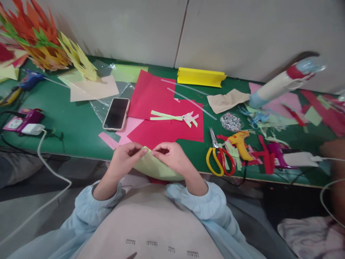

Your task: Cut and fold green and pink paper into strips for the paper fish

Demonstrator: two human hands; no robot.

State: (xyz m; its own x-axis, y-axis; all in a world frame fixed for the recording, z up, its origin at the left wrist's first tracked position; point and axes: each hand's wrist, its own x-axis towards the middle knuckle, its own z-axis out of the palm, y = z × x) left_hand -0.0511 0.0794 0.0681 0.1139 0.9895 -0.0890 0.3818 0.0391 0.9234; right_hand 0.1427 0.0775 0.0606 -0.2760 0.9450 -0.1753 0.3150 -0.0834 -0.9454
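Both hands pinch the top edge of a light green sheet of paper (157, 168) at the table's front edge. My left hand (125, 158) grips it at the left, thumb against the fingers. A short way to the right, my right hand (171, 155) pinches the same edge. The rest of the sheet curves down in front of my body. Just beyond the hands lie red paper sheets (161, 131), with a small woven piece of green and pink strips (190, 118) on top. Pink paper (130, 127) sticks out from under the red.
Scissors (218, 154), a yellow glue gun (242, 144), paper scraps and a packet of small beads (231, 121) lie to the right, near a bottle (283, 84). A phone (116, 113), a power strip (20, 122) and a blue glue gun (29, 81) are left. Paper crafts (40, 39) stand behind.
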